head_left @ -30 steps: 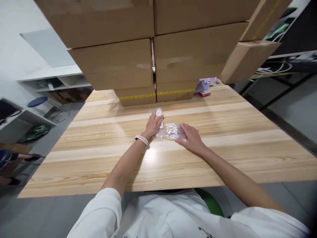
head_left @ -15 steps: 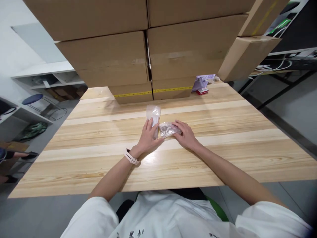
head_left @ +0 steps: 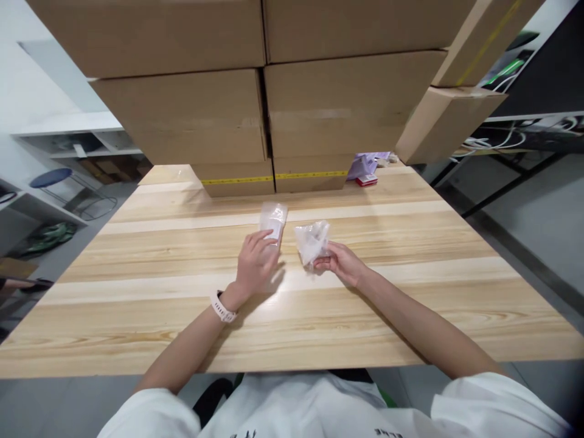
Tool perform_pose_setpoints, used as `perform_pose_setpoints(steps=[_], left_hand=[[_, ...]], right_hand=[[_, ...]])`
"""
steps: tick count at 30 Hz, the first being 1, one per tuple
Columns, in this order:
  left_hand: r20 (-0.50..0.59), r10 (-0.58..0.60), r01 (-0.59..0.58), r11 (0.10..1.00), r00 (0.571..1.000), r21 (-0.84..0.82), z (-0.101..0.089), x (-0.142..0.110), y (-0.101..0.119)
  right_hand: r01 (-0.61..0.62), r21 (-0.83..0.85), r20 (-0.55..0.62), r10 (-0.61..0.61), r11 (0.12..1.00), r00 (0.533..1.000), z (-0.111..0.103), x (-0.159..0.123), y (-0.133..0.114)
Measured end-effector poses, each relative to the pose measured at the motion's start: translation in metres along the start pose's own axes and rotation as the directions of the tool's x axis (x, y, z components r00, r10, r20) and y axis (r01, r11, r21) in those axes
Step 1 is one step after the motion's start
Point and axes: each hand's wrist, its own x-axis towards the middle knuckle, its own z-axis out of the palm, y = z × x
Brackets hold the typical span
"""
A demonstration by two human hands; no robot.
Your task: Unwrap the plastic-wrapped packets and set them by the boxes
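My right hand (head_left: 342, 261) grips the lower right edge of a crinkled clear plastic bag (head_left: 311, 238), thumb above and fingers beneath. The bag is tilted up off the table, and its pale contents cannot be made out. My left hand (head_left: 256, 261), with a light watch strap at the wrist, holds nothing; its fingers are loosely bent and apart. It hovers over the near end of a long, flat clear plastic packet (head_left: 274, 214), hiding part of it. A whitish piece shows inside that packet, which lies on the wooden table (head_left: 182, 243).
Large stacked cardboard boxes (head_left: 337, 109) stand along the table's far side. Behind on the right lie a small red packet (head_left: 366, 180) and a purple bag (head_left: 362, 165). Beyond the left edge are a blue stool (head_left: 51, 177) and white shelves (head_left: 75, 125).
My right hand has lifted and turned the crinkled bag, so a paler side shows. My left hand has moved left, off the bag and up from the table.
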Motion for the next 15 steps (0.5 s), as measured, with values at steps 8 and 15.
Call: perform_pose_setpoints(steps=[8,15], left_hand=[[0.392,0.216,-0.121,0.96,0.894,-0.253,0.021,0.053,0.017],[0.428,0.004,0.206,0.873,0.904,-0.442,0.003,0.09,0.038]], right_hand=[[-0.12,0.154,0.15,0.097,0.981,0.984,-0.01,-0.01,-0.006],[-0.135,0.22,0.179,0.096,0.966,0.979,-0.029,-0.019,-0.007]])
